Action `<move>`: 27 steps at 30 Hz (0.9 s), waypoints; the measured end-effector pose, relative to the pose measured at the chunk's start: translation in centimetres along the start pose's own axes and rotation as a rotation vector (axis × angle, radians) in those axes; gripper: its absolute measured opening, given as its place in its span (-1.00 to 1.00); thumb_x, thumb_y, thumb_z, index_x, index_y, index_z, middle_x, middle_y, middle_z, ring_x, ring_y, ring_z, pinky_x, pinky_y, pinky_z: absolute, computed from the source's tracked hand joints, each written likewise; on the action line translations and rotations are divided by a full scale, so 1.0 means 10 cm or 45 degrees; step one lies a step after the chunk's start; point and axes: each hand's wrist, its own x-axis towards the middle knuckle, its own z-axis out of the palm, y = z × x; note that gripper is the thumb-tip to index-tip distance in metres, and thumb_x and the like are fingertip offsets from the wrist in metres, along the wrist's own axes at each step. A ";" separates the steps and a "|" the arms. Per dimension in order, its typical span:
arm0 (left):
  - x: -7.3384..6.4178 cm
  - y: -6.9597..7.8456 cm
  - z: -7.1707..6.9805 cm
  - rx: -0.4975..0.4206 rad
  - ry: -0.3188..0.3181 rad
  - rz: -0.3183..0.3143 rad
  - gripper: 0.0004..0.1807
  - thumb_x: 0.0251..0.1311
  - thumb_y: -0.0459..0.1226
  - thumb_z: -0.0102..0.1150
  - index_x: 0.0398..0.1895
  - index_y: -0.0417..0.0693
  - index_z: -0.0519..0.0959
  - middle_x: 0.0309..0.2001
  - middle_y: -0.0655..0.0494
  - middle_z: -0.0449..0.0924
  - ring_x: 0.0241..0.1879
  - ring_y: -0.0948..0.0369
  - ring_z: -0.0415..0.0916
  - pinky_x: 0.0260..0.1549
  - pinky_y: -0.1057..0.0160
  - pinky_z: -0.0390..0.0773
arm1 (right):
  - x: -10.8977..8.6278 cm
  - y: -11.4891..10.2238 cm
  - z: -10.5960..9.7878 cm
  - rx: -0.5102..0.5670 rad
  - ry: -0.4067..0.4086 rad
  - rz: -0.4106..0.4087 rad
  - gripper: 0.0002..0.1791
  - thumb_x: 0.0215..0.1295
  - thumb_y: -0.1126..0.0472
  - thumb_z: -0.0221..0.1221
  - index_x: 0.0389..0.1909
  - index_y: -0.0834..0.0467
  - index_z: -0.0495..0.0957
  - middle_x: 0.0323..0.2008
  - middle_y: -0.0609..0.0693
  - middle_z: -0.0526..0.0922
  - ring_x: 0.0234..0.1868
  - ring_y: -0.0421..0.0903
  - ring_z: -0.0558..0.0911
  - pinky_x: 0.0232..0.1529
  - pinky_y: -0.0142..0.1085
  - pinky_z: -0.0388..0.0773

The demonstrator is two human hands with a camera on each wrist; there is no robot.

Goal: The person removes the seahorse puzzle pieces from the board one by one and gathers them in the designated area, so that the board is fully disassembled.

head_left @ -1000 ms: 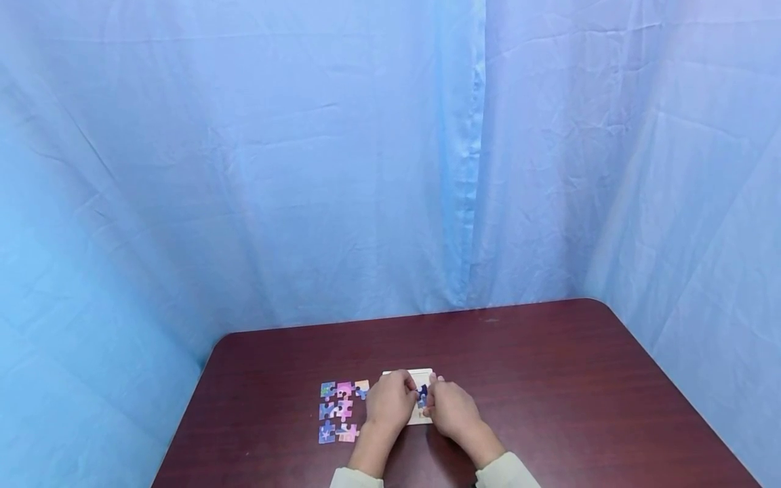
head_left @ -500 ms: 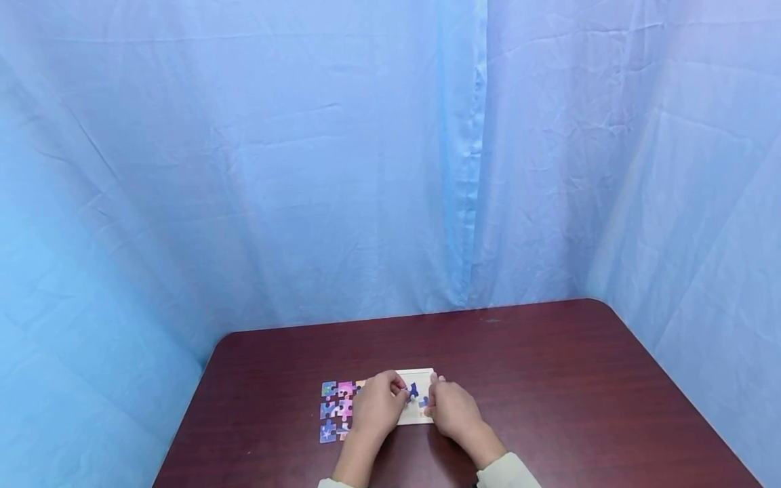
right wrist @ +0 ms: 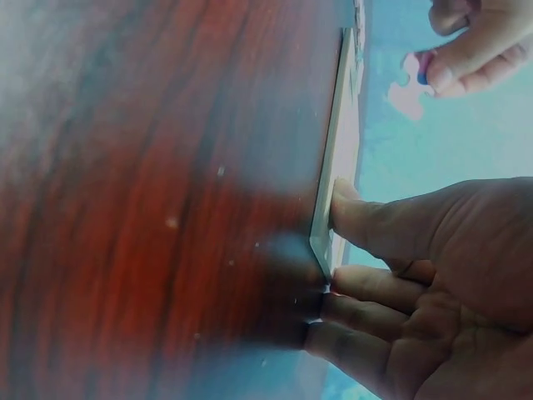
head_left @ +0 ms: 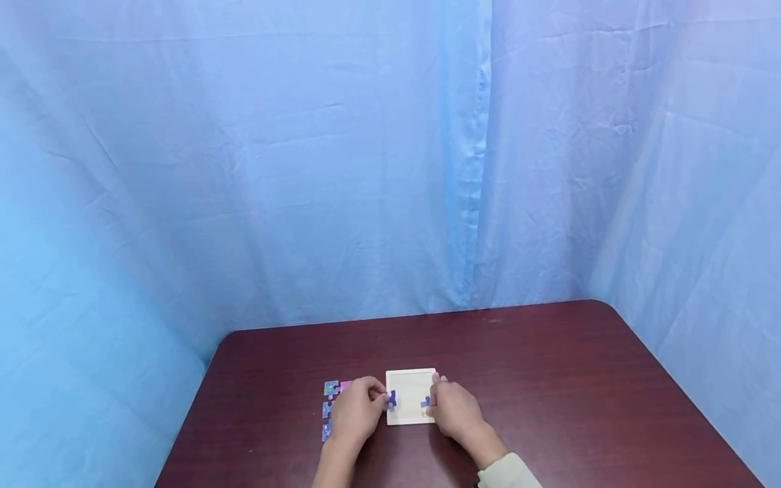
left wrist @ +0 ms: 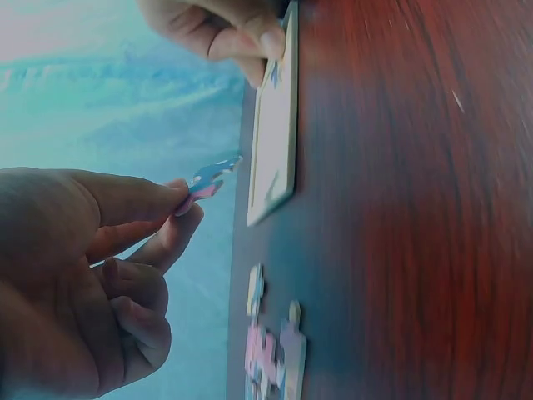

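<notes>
My left hand [head_left: 356, 410] pinches a dark blue jigsaw piece [head_left: 392, 400] between thumb and fingertips, over the left rim of a pale square puzzle tray [head_left: 409, 388]. The left wrist view shows this jigsaw piece [left wrist: 212, 177] raised above the table, with blue and pink on it. My right hand [head_left: 454, 410] holds the tray's right edge. In the right wrist view its thumb [right wrist: 354, 218] lies on top of the tray, and the other fingers [right wrist: 366, 321] are at the outer side. A blue jigsaw piece [head_left: 425, 402] lies in the tray beside the right thumb, partly hidden.
Several jigsaw pieces [head_left: 330, 388] lie on the table left of the tray, mostly hidden behind the left hand. The dark red-brown table [head_left: 549, 379] has rounded far corners. Blue curtains [head_left: 342, 169] hang behind it and at both sides.
My left hand has moved left across the tray with the dark blue jigsaw piece, uncovering the tray's middle and covering more of the loose pieces. The right hand has stayed on the tray's edge.
</notes>
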 end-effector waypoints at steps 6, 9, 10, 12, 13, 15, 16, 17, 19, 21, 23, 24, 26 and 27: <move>-0.01 -0.14 -0.08 0.069 0.039 -0.028 -0.90 0.17 -0.26 0.46 -0.45 0.13 0.72 -0.55 0.33 0.62 -0.54 0.38 0.45 -0.50 0.20 0.44 | 0.01 0.01 0.02 -0.002 0.002 0.003 -0.61 0.11 0.20 0.52 -0.64 0.00 0.45 -0.37 0.08 0.81 -0.43 -0.08 0.66 -0.43 -0.17 0.50; -0.01 -0.21 -0.11 0.113 0.039 -0.052 -0.91 0.17 -0.23 0.47 -0.44 0.15 0.73 -0.53 0.31 0.65 -0.51 0.34 0.54 -0.46 0.11 0.52 | 0.01 0.00 0.03 0.001 -0.004 0.001 -0.60 0.11 0.20 0.52 -0.65 0.00 0.45 -0.29 0.14 0.84 -0.39 -0.05 0.71 -0.42 -0.17 0.50; -0.01 -0.23 -0.12 0.123 0.038 -0.052 -0.91 0.17 -0.23 0.47 -0.44 0.15 0.73 -0.53 0.29 0.67 -0.50 0.33 0.56 -0.45 0.09 0.54 | 0.01 -0.01 0.03 0.003 -0.006 0.001 -0.61 0.11 0.21 0.52 -0.65 0.00 0.45 -0.26 0.16 0.84 -0.39 -0.04 0.71 -0.42 -0.17 0.51; -0.01 -0.27 -0.13 0.141 0.041 -0.057 -0.90 0.17 -0.23 0.47 -0.45 0.15 0.72 -0.50 0.26 0.71 -0.48 0.30 0.61 -0.43 0.05 0.57 | 0.01 -0.02 0.02 0.008 -0.009 0.004 -0.61 0.11 0.22 0.52 -0.65 0.00 0.45 -0.28 0.16 0.84 -0.39 -0.05 0.70 -0.41 -0.18 0.51; -0.01 -0.29 -0.14 0.147 0.045 -0.060 -0.89 0.17 -0.24 0.48 -0.46 0.14 0.72 -0.49 0.25 0.72 -0.47 0.29 0.63 -0.43 0.04 0.57 | 0.01 -0.02 0.02 0.009 -0.011 0.004 -0.61 0.11 0.22 0.51 -0.65 0.01 0.46 -0.30 0.15 0.83 -0.41 -0.07 0.69 -0.41 -0.18 0.51; 0.00 -0.32 -0.14 0.153 0.056 -0.076 -0.88 0.15 -0.24 0.48 -0.47 0.13 0.70 -0.48 0.23 0.73 -0.46 0.27 0.64 -0.43 0.03 0.57 | 0.01 -0.02 0.01 0.011 -0.016 0.007 -0.61 0.12 0.22 0.51 -0.65 0.01 0.46 -0.33 0.12 0.82 -0.43 -0.09 0.66 -0.42 -0.18 0.50; 0.00 -0.33 -0.14 0.155 0.061 -0.083 -0.87 0.15 -0.24 0.49 -0.49 0.12 0.70 -0.48 0.23 0.73 -0.46 0.26 0.64 -0.44 0.03 0.56 | 0.00 -0.02 0.01 0.014 -0.017 0.008 -0.62 0.12 0.22 0.51 -0.64 0.02 0.46 -0.38 0.09 0.80 -0.45 -0.11 0.63 -0.42 -0.18 0.49; 0.00 -0.34 -0.13 0.154 0.067 -0.092 -0.86 0.14 -0.24 0.49 -0.50 0.12 0.69 -0.49 0.23 0.72 -0.46 0.26 0.63 -0.44 0.03 0.55 | 0.00 -0.02 0.01 0.012 -0.018 0.010 -0.62 0.12 0.22 0.51 -0.64 0.02 0.46 -0.41 0.07 0.79 -0.45 -0.12 0.62 -0.43 -0.19 0.49; 0.01 -0.37 -0.12 0.149 0.068 -0.117 -0.84 0.13 -0.23 0.50 -0.51 0.12 0.67 -0.50 0.23 0.71 -0.47 0.26 0.62 -0.45 0.03 0.54 | -0.01 -0.02 0.00 0.009 -0.016 0.007 -0.62 0.12 0.22 0.51 -0.64 0.02 0.46 -0.45 0.03 0.76 -0.47 -0.14 0.60 -0.43 -0.19 0.49; 0.02 -0.38 -0.10 0.144 0.070 -0.132 -0.83 0.13 -0.21 0.50 -0.52 0.12 0.66 -0.51 0.23 0.70 -0.48 0.25 0.61 -0.45 0.03 0.53 | -0.01 -0.02 -0.01 0.011 -0.017 0.008 -0.62 0.13 0.23 0.51 -0.63 0.02 0.46 -0.50 -0.01 0.72 -0.48 -0.15 0.58 -0.43 -0.20 0.48; 0.03 -0.40 -0.09 0.139 0.075 -0.138 -0.82 0.12 -0.21 0.50 -0.53 0.13 0.65 -0.51 0.22 0.70 -0.48 0.24 0.61 -0.45 0.02 0.53 | -0.01 -0.02 -0.01 0.010 -0.013 0.003 -0.62 0.13 0.23 0.50 -0.63 0.02 0.46 -0.51 -0.02 0.71 -0.48 -0.15 0.58 -0.42 -0.20 0.48; 0.03 -0.41 -0.08 0.138 0.078 -0.145 -0.81 0.12 -0.20 0.50 -0.54 0.14 0.64 -0.50 0.22 0.70 -0.47 0.23 0.62 -0.45 0.02 0.53 | -0.01 -0.02 -0.02 0.011 -0.014 0.001 -0.62 0.13 0.24 0.50 -0.63 0.02 0.46 -0.52 -0.03 0.70 -0.48 -0.16 0.57 -0.42 -0.20 0.48; 0.04 -0.42 -0.08 0.136 0.092 -0.146 -0.81 0.10 -0.20 0.51 -0.54 0.15 0.64 -0.49 0.21 0.71 -0.46 0.22 0.63 -0.45 0.02 0.53 | -0.01 -0.02 -0.02 0.014 -0.017 0.000 -0.62 0.13 0.24 0.50 -0.64 0.02 0.46 -0.53 -0.03 0.69 -0.49 -0.16 0.56 -0.42 -0.20 0.49; 0.04 -0.43 -0.08 0.134 0.096 -0.147 -0.81 0.10 -0.20 0.51 -0.54 0.15 0.64 -0.49 0.22 0.71 -0.46 0.22 0.63 -0.45 0.02 0.53 | -0.01 -0.02 -0.02 0.014 -0.016 -0.002 -0.62 0.13 0.24 0.50 -0.64 0.02 0.46 -0.53 -0.04 0.69 -0.50 -0.16 0.55 -0.42 -0.19 0.49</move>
